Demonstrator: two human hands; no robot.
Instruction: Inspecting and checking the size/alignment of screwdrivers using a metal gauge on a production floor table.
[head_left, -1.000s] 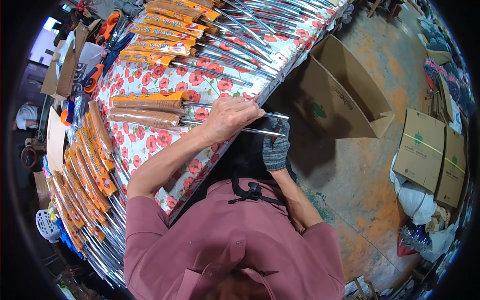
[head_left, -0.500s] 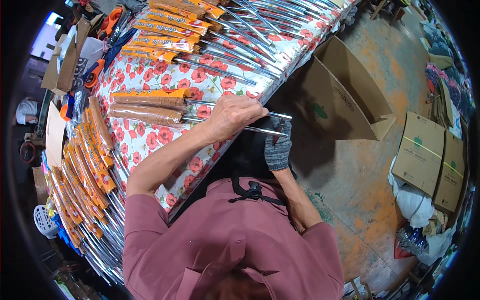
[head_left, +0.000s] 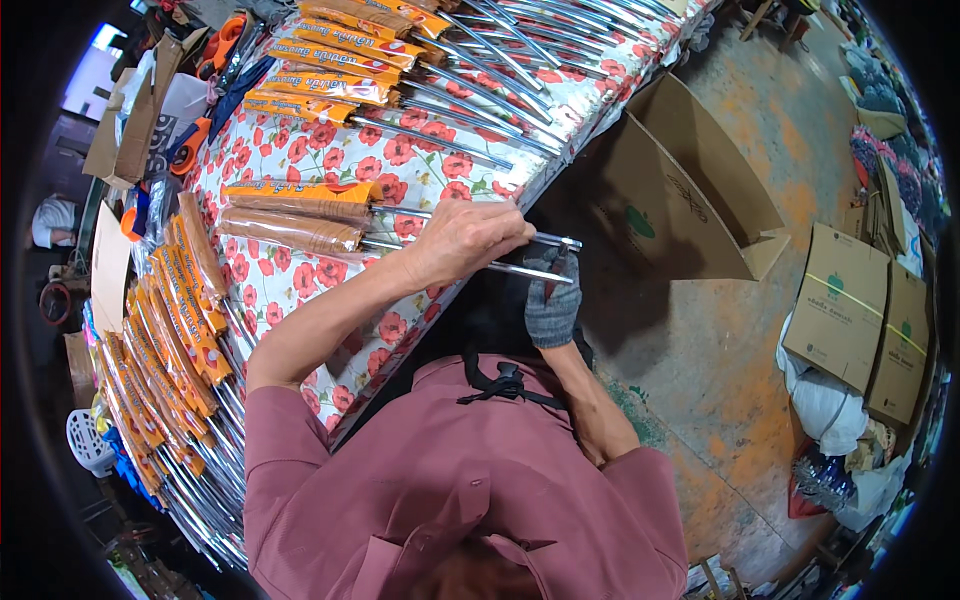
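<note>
My bare left hand (head_left: 468, 240) is closed around the upper of two shiny metal rods, at the table's edge. Each rod runs left to a brown head in clear plastic: the upper wrapped head (head_left: 310, 197) carries an orange label, the lower wrapped head (head_left: 290, 229) shows mostly brown. The free end of the upper rod (head_left: 558, 241) and that of the lower rod (head_left: 535, 272) stick out past the table edge. My right hand (head_left: 553, 308), in a grey knit glove, is bent up against these ends with its fingers curled. What it pinches is too hidden to make out.
Several orange-labelled rods (head_left: 340, 85) lie along the far side of the flowered tablecloth (head_left: 330, 150); more wrapped pieces (head_left: 180, 320) are piled at the left. An open cardboard box (head_left: 690, 190) stands right of the table. Flat cartons (head_left: 838, 305) lean farther right.
My right gloved hand has shifted slightly at the rod ends, its fingers now more curled. The rods have tilted a little downward at their free ends. My left hand keeps its hold.
</note>
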